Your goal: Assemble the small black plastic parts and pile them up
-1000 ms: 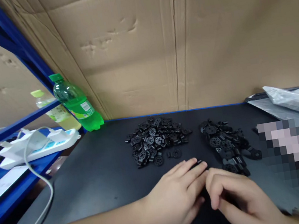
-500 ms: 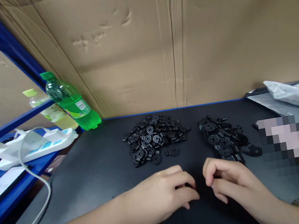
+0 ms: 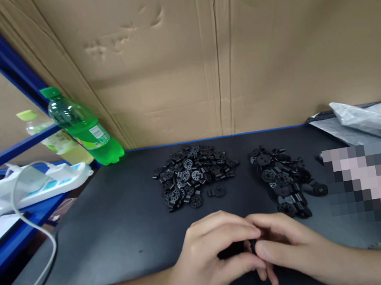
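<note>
My left hand (image 3: 216, 249) and my right hand (image 3: 286, 243) meet at the fingertips above the front of the black tabletop. Between them shows a sliver of a small black plastic part (image 3: 253, 246), mostly hidden by the fingers. My right thumb and forefinger pinch it, while the left thumb and fingers close around it from the other side. Beyond the hands lies a heap of black plastic parts (image 3: 190, 176) with round, hole-studded discs. A second pile of similar black parts (image 3: 281, 181) sits to its right, just past my right hand.
One loose disc part (image 3: 217, 191) lies before the left heap. At left, a blue rack (image 3: 31, 139) holds a white power strip (image 3: 38, 186) with a trailing cable; a green bottle (image 3: 87, 130) leans there. Plastic bags (image 3: 371, 118) lie at right; cardboard (image 3: 150, 71) stands behind.
My hands were apart and have come together at the fingertips, with a small black part now visible between them. The view has shifted slightly.
</note>
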